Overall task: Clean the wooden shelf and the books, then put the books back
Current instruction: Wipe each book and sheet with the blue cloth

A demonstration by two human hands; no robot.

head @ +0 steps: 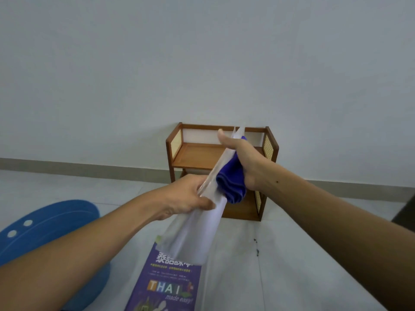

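A white book (197, 223) is held up edge-on in the middle of the view, my left hand (186, 198) gripping its lower part. My right hand (242, 160) presses a bunched blue cloth (231, 180) against the book's upper right side. Behind them a small wooden shelf (195, 153) with woven side panels stands against the wall, its visible upper tier bare. A purple book (166, 286) reading "THAI made easy" lies flat on the floor below the held book.
A blue round mat (51, 225) with white dots lies on the floor at the left. The pale tiled floor has a few dark specks (256, 251) at the right. A grey baseboard (89, 167) runs along the white wall.
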